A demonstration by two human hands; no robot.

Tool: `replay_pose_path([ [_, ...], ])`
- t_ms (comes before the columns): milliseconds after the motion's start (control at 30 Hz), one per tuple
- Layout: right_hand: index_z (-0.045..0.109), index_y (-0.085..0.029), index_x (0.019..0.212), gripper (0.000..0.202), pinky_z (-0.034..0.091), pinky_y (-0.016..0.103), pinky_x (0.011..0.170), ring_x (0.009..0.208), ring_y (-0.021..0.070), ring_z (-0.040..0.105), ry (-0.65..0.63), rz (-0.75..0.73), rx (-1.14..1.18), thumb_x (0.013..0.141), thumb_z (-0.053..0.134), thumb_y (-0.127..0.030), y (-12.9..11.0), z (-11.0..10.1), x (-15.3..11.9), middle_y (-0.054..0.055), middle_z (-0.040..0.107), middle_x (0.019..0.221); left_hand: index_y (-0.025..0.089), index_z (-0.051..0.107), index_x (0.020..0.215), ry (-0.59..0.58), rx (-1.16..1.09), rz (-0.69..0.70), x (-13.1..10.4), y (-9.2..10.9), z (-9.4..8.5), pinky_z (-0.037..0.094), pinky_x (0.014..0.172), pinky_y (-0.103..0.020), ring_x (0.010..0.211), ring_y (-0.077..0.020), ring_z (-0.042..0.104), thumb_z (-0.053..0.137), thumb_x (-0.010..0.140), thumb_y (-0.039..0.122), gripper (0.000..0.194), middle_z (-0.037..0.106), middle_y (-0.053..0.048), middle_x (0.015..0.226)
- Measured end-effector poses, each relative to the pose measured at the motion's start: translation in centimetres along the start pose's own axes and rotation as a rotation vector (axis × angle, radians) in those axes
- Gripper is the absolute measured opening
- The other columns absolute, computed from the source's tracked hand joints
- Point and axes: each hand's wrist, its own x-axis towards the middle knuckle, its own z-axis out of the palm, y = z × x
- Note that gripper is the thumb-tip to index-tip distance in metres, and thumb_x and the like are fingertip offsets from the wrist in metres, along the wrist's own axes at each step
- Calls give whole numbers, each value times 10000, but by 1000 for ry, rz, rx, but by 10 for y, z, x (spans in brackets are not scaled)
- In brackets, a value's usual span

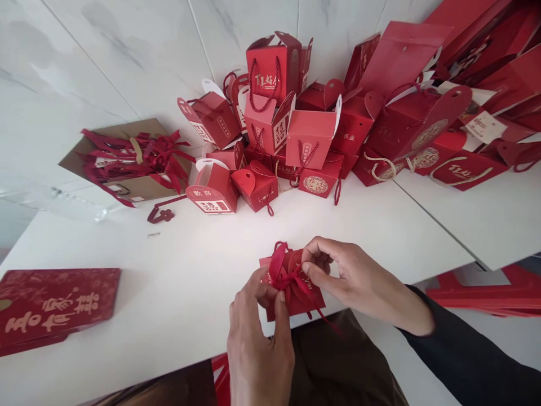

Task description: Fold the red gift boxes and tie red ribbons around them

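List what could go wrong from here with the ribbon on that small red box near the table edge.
1. The small red box sits close to the table edge; a tug might slide it off.
2. The left hand and right hand both pinch the ribbon; uneven pulling may undo the bow or crush the flaps.
3. A loose ribbon tail hangs over the edge and could snag.

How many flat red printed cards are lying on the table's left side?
1: the flat red card with gold lettering lies at the white table's left edge. It may cover others beneath; a lower layer shows at its edge.
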Motion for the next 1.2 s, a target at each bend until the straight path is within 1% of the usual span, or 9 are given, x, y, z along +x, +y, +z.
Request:
replay_pose_path([
  [233,565,-236,887,74,427,265,583,657,129,535,35,29,4,961,557,-230,-2,0,-1,-30,634,827,281,610,1161,75,26,-53,-1,-6,-8,462,600,-282,727,-178,593,623,927,270,235,641,0,831],
  [333,564,-235,883,71,436,266,599,688,134,552,30,29,24,953,568,-225,-2,-1,-1,-30,634,827,263,637,991,52,62,92,-1,-16,-7,471,637,-305,787,-197,599,637,926,292,71,640,-21,864],
  [433,569,-232,894,64,467,272,654,713,138,571,16,20,73,955,584,-247,-2,0,-1,-27,637,833,246,655,1003,31,102,220,-1,-18,0,485,764,-376,885,-225,598,685,899,300,121,637,-51,964],
  [567,577,-227,911,79,477,269,648,705,141,581,0,21,135,959,607,-281,-4,4,0,-20,638,821,241,650,940,75,27,155,2,-8,8,455,779,-376,862,-207,582,640,927,225,23,620,-39,945],
  [700,595,-224,949,57,494,261,683,766,145,618,36,5,197,966,611,-275,-5,8,3,-9,665,880,237,593,884,39,-60,74,2,-1,8,435,718,-340,801,-196,565,548,969,234,96,610,-20,859],
  [967,675,-231,1041,175,494,285,710,803,163,624,31,61,181,1005,577,-372,3,4,5,16,700,993,236,493,797,52,-43,54,-6,-12,5,403,696,-324,722,-181,500,456,989,188,201,530,2,768],
  [1033,674,-229,994,210,482,277,705,801,160,615,17,71,158,1010,575,-413,3,2,5,9,689,959,238,505,819,47,-33,68,-6,-16,5,403,688,-319,727,-182,499,459,991,188,185,537,1,781],
  [1133,645,-230,973,242,464,267,676,791,155,605,7,76,133,1021,554,-449,0,1,5,2,669,928,242,578,979,41,4,146,-3,-17,4,433,738,-336,828,-200,549,574,959,252,23,602,-23,911],
  [1200,626,-227,976,226,459,261,660,796,150,604,7,61,139,1025,553,-435,-2,1,4,6,668,962,251,606,1032,37,-5,175,-2,-16,5,451,778,-351,886,-211,574,620,935,251,97,625,-33,975],
])
